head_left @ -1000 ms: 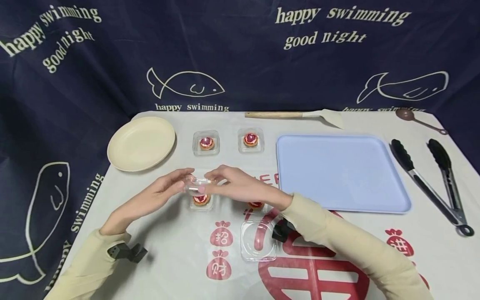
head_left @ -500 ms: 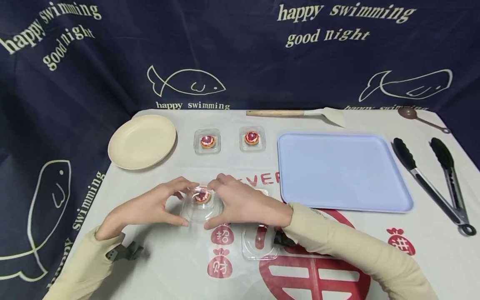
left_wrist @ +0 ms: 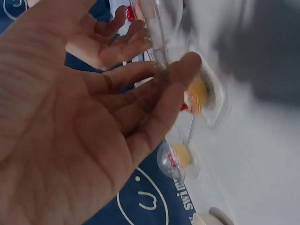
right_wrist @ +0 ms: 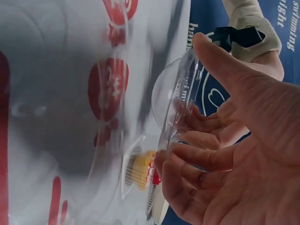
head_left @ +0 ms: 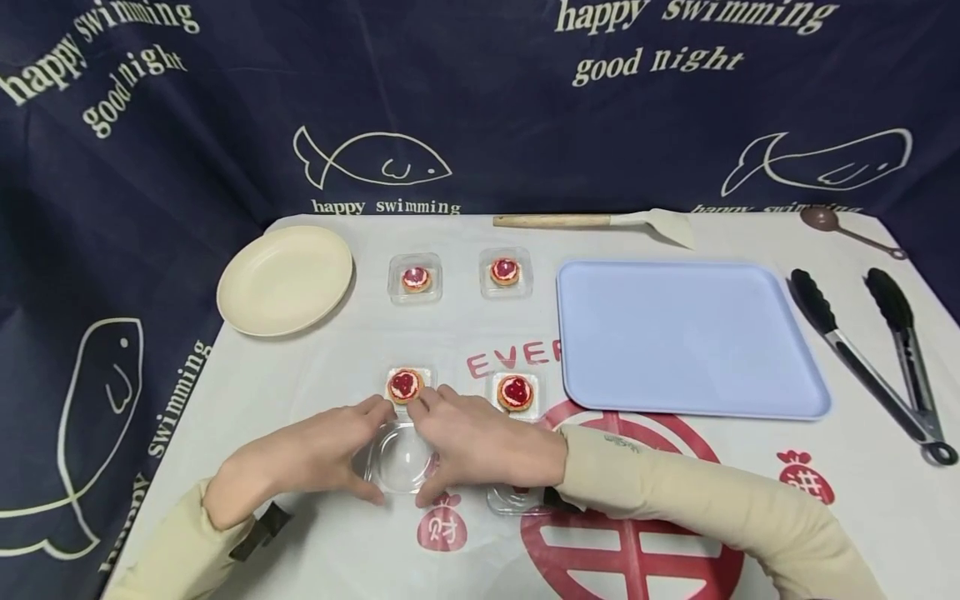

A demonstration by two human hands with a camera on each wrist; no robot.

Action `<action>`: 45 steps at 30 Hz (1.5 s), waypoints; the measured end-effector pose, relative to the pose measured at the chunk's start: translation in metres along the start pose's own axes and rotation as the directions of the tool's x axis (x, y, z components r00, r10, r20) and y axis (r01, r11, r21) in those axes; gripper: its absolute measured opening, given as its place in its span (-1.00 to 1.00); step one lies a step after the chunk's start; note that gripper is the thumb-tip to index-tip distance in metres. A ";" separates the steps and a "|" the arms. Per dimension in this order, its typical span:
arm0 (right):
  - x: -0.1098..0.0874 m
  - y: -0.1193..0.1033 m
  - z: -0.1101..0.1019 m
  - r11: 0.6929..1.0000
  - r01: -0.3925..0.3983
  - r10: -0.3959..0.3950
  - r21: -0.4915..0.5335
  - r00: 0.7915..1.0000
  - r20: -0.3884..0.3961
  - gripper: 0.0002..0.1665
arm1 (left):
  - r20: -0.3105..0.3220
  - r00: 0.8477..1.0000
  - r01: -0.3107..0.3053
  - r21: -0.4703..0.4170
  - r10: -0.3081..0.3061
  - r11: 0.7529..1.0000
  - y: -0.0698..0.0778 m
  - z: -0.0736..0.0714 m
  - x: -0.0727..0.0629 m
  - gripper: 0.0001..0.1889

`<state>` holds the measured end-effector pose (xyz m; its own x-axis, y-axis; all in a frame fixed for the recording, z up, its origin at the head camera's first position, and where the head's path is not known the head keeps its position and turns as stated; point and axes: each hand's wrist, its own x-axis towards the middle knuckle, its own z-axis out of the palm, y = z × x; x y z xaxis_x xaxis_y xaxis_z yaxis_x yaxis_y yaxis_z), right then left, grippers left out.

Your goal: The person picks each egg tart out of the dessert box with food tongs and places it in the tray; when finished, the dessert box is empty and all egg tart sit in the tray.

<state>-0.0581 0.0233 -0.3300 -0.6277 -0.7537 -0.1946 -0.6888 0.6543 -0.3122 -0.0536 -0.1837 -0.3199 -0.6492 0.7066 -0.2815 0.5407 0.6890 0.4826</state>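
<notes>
Both hands hold one clear plastic domed lid [head_left: 405, 458] low over the table, in front of the open tart boxes. My left hand [head_left: 318, 450] grips its left edge, fingers at the far rim. My right hand [head_left: 483, 442] pinches the opposite edge between thumb and fingers. In the right wrist view the dome [right_wrist: 166, 91] bulges toward the tabletop. Just beyond the hands, a red-topped tart [head_left: 405, 386] sits uncovered in its tray, partly behind the fingers. To its right lies a second uncovered tart [head_left: 515, 392]. Another clear lid [head_left: 517, 500] is partly hidden under my right wrist.
Two closed boxed tarts [head_left: 416, 279] stand farther back, beside a cream plate [head_left: 285, 281] at left. A blue tray [head_left: 690, 337] lies at right, with black-tipped tongs [head_left: 873, 367] beyond it. A spatula [head_left: 555, 221] and brown spoon [head_left: 821, 218] line the back edge.
Both hands have drawn the lid off the front-left tart and toward the person. That tart now shows uncovered, and the front-right one is no longer hidden by the right arm.
</notes>
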 end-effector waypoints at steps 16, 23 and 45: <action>-0.003 -0.006 0.011 0.986 0.024 -0.027 -0.165 1.000 -0.016 -0.07 | 0.011 0.999 0.046 0.141 -0.048 0.989 0.010 0.018 0.004 -0.25; -0.009 0.006 -0.002 1.000 0.017 -0.016 -0.020 1.000 0.024 -0.13 | -0.027 0.999 0.041 0.192 -0.036 0.981 0.009 0.022 0.002 -0.21; -0.027 0.144 -0.055 0.869 -0.175 0.314 0.463 0.918 -0.242 -0.42 | -0.380 0.918 -0.096 0.072 0.116 0.993 -0.012 -0.016 0.044 -0.48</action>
<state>-0.1605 0.1411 -0.3185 -0.8802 -0.4717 -0.0519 -0.3206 0.6718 -0.6678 -0.0971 -0.1633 -0.3247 -0.7361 0.6674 0.1129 0.6377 0.6278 0.4464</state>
